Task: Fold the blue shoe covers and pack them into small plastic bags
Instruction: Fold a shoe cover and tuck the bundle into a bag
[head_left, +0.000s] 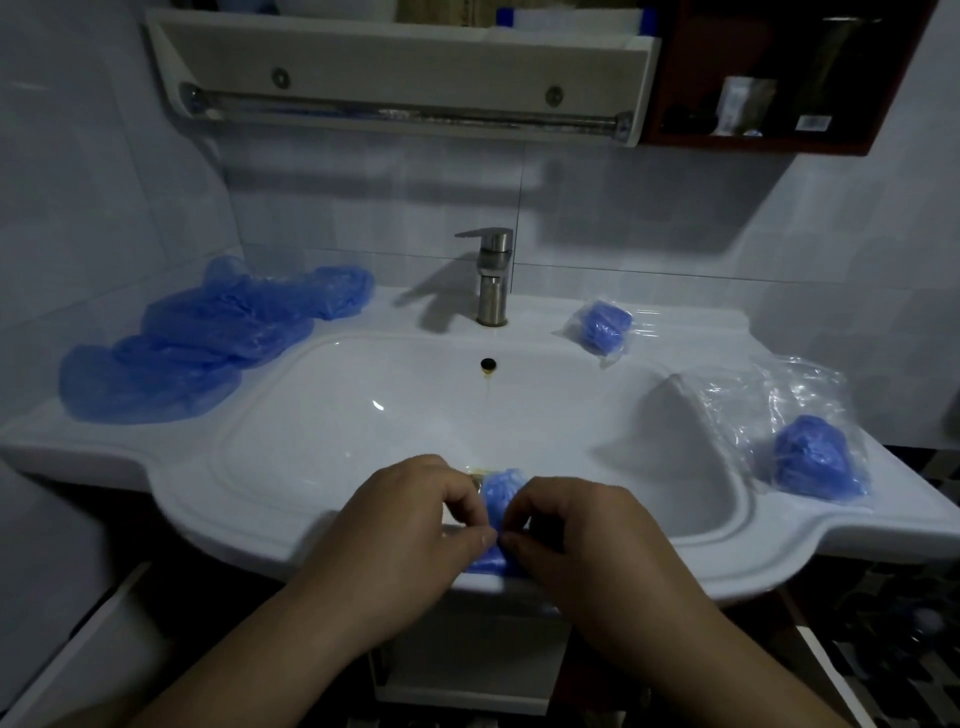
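Washbasin rim (234, 525) serves as worktop. Left hand (410, 525) and right hand (582, 540) meet at its front edge, both pinching one blue shoe cover (501, 486) (braced on the rim, evidently to tighten the fold). Unfolded covers (208, 338) lie far left; packed bags (810, 457) sit right.

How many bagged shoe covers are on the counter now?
2. One bag sits right of the faucet; the other bag lies at the counter's right end. The left hand and right hand pinch a third bundle, bagging unclear.
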